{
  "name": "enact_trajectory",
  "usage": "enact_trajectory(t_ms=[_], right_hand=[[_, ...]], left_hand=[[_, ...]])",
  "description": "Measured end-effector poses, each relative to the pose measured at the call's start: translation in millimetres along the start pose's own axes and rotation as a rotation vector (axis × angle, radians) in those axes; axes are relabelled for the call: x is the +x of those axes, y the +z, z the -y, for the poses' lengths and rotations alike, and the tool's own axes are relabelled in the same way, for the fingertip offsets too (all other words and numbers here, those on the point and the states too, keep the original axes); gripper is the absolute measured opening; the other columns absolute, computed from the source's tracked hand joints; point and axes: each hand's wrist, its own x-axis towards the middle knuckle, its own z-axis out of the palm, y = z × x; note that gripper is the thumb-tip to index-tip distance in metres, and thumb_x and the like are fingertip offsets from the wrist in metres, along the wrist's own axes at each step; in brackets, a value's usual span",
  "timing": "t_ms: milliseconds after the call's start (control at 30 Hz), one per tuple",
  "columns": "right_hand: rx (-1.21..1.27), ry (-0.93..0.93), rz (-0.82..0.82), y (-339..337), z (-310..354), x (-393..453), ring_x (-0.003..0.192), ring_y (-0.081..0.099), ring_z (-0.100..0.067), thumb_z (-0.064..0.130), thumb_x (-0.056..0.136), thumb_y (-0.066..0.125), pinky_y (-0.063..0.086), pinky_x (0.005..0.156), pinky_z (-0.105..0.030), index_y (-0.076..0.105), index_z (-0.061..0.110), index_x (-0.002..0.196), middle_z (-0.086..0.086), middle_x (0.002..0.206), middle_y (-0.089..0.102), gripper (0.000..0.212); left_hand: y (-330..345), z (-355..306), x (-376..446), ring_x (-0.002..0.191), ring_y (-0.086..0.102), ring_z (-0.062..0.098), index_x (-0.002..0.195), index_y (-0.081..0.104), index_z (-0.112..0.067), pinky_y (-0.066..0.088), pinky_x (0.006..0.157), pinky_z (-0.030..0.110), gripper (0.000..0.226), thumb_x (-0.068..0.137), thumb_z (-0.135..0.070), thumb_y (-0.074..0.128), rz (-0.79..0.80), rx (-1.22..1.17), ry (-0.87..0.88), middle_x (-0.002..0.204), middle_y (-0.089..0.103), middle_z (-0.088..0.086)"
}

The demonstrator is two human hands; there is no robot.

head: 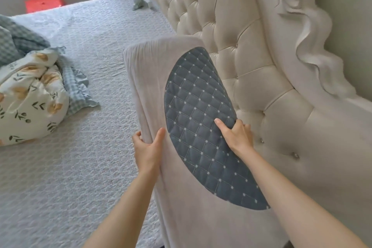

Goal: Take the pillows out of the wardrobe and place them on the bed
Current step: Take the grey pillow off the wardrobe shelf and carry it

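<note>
A long beige pillow (153,86) with a dark blue quilted oval panel stands on its edge along the head of the bed (80,167), beside the tufted headboard (231,36). My left hand (148,149) grips its left edge, thumb on the front face and fingers wrapped behind. Over on the headboard side, my right hand (236,135) grips the opposite edge, with the thumb lying on the blue panel. The wardrobe is not in view.
A bundled floral and checked duvet (34,94) lies at the left of the bed. Some small grey-green cloth (140,3) sits at the far end by the headboard. A red suitcase (43,3) stands beyond the bed.
</note>
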Motion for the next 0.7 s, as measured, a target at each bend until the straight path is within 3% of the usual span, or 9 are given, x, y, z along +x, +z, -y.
enact_trajectory(t_ms=[100, 233, 367, 467, 533, 600, 700], right_hand=[[-0.024, -0.031, 0.041, 24, 3, 41, 0.128, 0.038, -0.038, 0.075, 0.078, 0.050, 0.039, 0.099, -0.047, 0.037, 0.005, 0.142, -0.018, 0.141, 0.037, 0.095], [-0.104, -0.055, 0.029, 61, 10, 90, 0.128, 0.038, -0.038, 0.078, 0.076, 0.047, 0.040, 0.097, -0.049, 0.033, 0.006, 0.142, -0.020, 0.142, 0.035, 0.099], [-0.051, -0.144, 0.068, 87, 11, 136, 0.138, 0.032, -0.036, 0.073, 0.077, 0.052, 0.035, 0.105, -0.049, 0.020, 0.015, 0.152, -0.016, 0.153, 0.027, 0.100], [-0.055, -0.236, 0.242, 109, -8, 155, 0.146, 0.023, -0.029, 0.055, 0.084, 0.060, 0.026, 0.114, -0.046, 0.016, 0.020, 0.155, -0.008, 0.161, 0.019, 0.090], [-0.222, -0.278, 0.380, 129, -31, 153, 0.150, 0.007, -0.025, 0.050, 0.087, 0.060, 0.017, 0.118, -0.046, 0.010, 0.024, 0.156, -0.002, 0.165, 0.003, 0.089], [-0.340, -0.329, 0.382, 143, -52, 145, 0.150, -0.007, -0.020, 0.051, 0.088, 0.058, 0.010, 0.119, -0.046, 0.002, 0.030, 0.156, 0.004, 0.164, -0.010, 0.091], [-0.281, -0.353, 0.297, 141, -66, 136, 0.151, -0.001, -0.023, 0.050, 0.089, 0.057, 0.013, 0.120, -0.047, 0.010, 0.030, 0.155, 0.004, 0.165, -0.002, 0.084]], left_hand=[[22, 11, 31, 0.098, 0.061, 0.019, 0.128, 0.042, -0.024, 0.051, 0.090, 0.041, 0.069, 0.076, -0.055, 0.074, -0.041, 0.014, -0.017, 0.106, 0.060, -0.008], [51, 26, 77, 0.099, 0.060, 0.019, 0.135, 0.043, -0.018, 0.049, 0.087, 0.037, 0.074, 0.079, -0.056, 0.072, -0.063, 0.045, 0.020, 0.102, 0.059, -0.010], [70, 42, 128, 0.118, 0.059, 0.022, 0.141, 0.042, -0.017, 0.048, 0.102, 0.045, 0.076, 0.080, -0.050, 0.074, 0.055, 0.024, 0.045, 0.130, 0.060, 0.001], [74, 67, 153, 0.140, 0.041, 0.026, 0.156, 0.020, -0.019, 0.037, 0.113, 0.048, 0.092, 0.084, -0.040, 0.074, 0.185, 0.235, 0.066, 0.156, 0.038, 0.004], [74, 88, 153, 0.148, 0.026, 0.024, 0.159, 0.001, -0.023, 0.028, 0.118, 0.046, 0.102, 0.087, -0.031, 0.074, 0.297, 0.354, 0.033, 0.165, 0.017, -0.001], [73, 109, 145, 0.149, 0.021, 0.022, 0.158, -0.008, -0.029, 0.024, 0.119, 0.043, 0.106, 0.089, -0.029, 0.072, 0.347, 0.346, -0.001, 0.166, 0.006, -0.007], [70, 122, 139, 0.148, 0.024, 0.026, 0.158, -0.004, -0.030, 0.026, 0.118, 0.047, 0.103, 0.088, -0.035, 0.072, 0.300, 0.275, -0.082, 0.166, 0.012, -0.004]])
